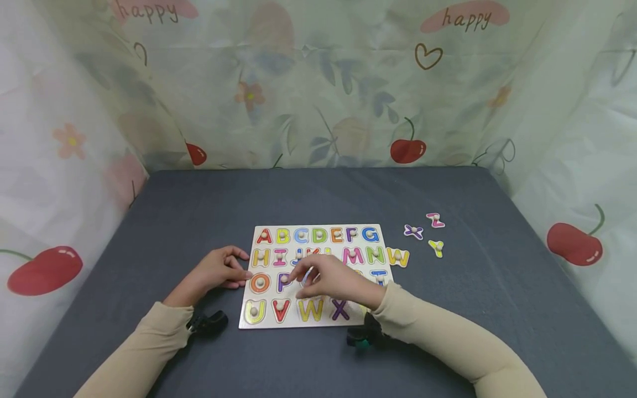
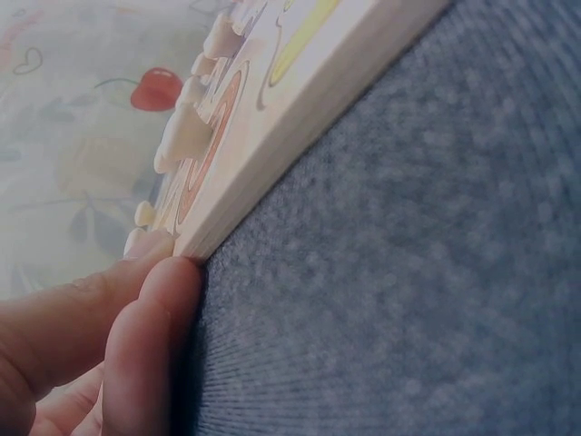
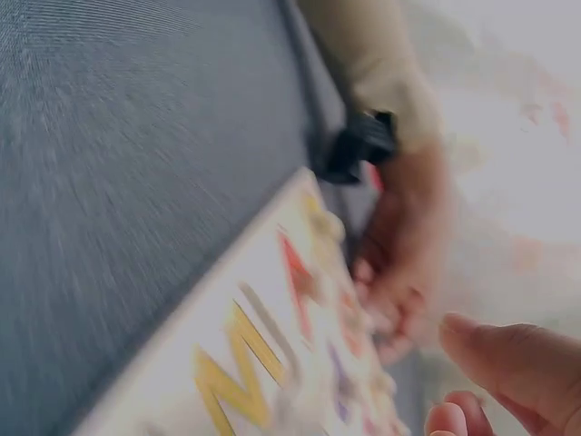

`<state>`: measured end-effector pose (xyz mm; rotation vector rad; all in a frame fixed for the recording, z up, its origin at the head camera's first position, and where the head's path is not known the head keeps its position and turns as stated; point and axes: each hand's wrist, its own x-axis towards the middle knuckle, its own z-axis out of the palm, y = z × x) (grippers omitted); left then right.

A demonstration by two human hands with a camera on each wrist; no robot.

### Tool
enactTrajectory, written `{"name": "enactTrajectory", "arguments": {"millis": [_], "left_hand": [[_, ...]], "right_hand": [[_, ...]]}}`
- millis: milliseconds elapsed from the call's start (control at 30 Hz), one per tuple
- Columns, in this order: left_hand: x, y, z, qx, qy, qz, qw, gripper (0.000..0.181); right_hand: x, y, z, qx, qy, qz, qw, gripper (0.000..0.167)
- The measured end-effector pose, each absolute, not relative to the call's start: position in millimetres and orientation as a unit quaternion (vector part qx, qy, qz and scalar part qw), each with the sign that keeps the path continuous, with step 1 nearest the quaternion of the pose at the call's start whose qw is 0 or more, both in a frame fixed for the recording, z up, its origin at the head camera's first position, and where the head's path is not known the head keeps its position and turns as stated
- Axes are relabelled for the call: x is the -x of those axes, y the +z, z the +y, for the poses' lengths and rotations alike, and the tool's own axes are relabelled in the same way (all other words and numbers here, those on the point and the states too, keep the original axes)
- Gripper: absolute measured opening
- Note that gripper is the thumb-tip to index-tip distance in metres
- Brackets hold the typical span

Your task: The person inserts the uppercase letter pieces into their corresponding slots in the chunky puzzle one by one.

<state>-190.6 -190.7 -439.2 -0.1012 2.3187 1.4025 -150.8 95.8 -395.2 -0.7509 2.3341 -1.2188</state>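
A white alphabet puzzle board point(image 1: 293, 323) lies on the table, with several knobbed letters set in it. At its left edge, my left hand point(image 1: 221, 269) holds the board by thumb and index finger, as the left wrist view shows. Above the lower rows hovers my right hand point(image 1: 328, 278), its thumb and fingers bent but apart, with nothing seen between them. It hides some of the middle letters. A yellow-orange W piece point(image 1: 398, 257) lies by the board's right edge. In the bottom row, the W recess point(image 1: 311, 310) and X recess point(image 1: 340, 310) show no knob.
Right of the board, a purple X piece point(image 1: 413, 231), a yellow Y piece point(image 1: 436, 248) and a pink Z piece point(image 1: 436, 220) lie on the dark grey tablecloth point(image 1: 199, 204). A printed curtain point(image 1: 323, 83) surrounds the table's back and sides.
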Motion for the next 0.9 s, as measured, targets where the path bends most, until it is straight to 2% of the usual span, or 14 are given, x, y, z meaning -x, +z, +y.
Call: {"name": "enactTrajectory", "arguments": {"millis": [267, 533, 700, 900], "left_hand": [[190, -437, -190, 0.038, 0.504, 0.834, 0.219, 0.053], [189, -434, -189, 0.028, 0.515, 0.828, 0.221, 0.054], [189, -434, -190, 0.029, 0.515, 0.828, 0.222, 0.054], [189, -436, -190, 0.031, 0.514, 0.828, 0.221, 0.055]], "right_hand": [[164, -377, 155, 0.199, -0.452, 0.861, 0.121, 0.028], [173, -380, 226, 0.072, -0.465, 0.88, 0.061, 0.03], [176, -395, 261, 0.019, -0.455, 0.889, 0.05, 0.033], [175, -416, 277, 0.014, -0.435, 0.898, 0.062, 0.034]]}}
